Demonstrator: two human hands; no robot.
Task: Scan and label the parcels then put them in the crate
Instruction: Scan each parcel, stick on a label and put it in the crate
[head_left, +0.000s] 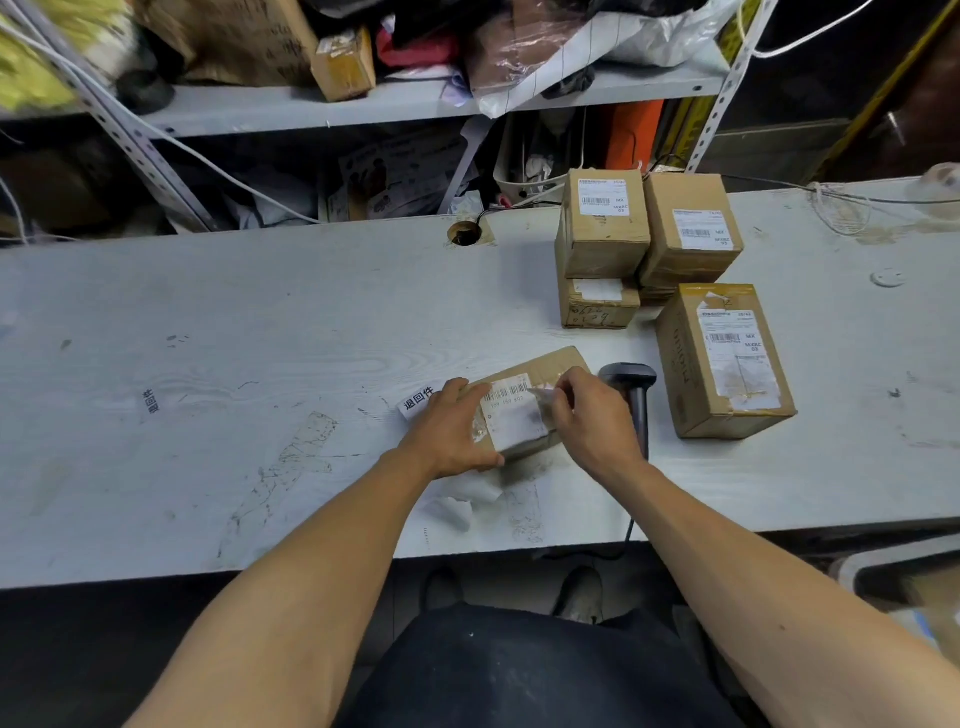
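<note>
A small flat cardboard parcel (540, 371) lies on the white table (208, 338) in front of me. It carries a white barcode label (511, 415). My left hand (449, 434) grips the parcel's left side, thumb at its near corner. My right hand (589, 418) pinches the label's right edge at the parcel's top. A black handheld scanner (631, 384) lies just right of my right hand, partly hidden by it. The crate is not clearly in view.
Several labelled cardboard boxes (602, 223) stand stacked at the back right; a larger box (724, 361) sits right of the scanner. A small printed tag (418, 402) and scraps of backing paper (460, 501) lie near the parcel. Cluttered shelves (311, 106) rise behind the table.
</note>
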